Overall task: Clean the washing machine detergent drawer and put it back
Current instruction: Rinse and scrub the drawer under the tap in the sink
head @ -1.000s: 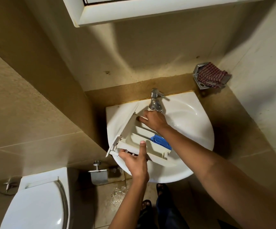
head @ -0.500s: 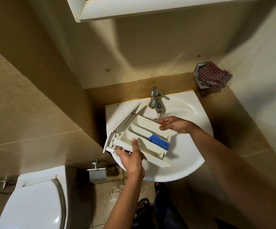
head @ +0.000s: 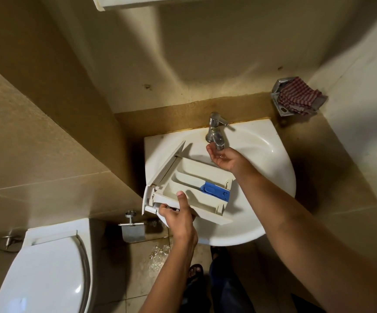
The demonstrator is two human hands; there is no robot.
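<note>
A white detergent drawer (head: 196, 175) with a blue insert (head: 215, 190) lies across the left half of the white sink (head: 262, 141). My left hand (head: 178, 216) grips the drawer's near edge beside its front panel, thumb on top. My right hand (head: 224, 158) is cupped palm-up under the spout of the chrome tap (head: 216, 132), just beyond the drawer's far wall and not touching the drawer.
A striped red cloth (head: 299, 96) sits in a metal wall dish at the back right. A toilet (head: 45, 269) stands at lower left with a paper holder (head: 132, 230) beside it. The floor below the sink is wet. A cabinet hangs overhead.
My right hand left the drawer's far edge and rose to cup under the tap spout. My left hand kept its grip while the drawer stayed over the sink.
</note>
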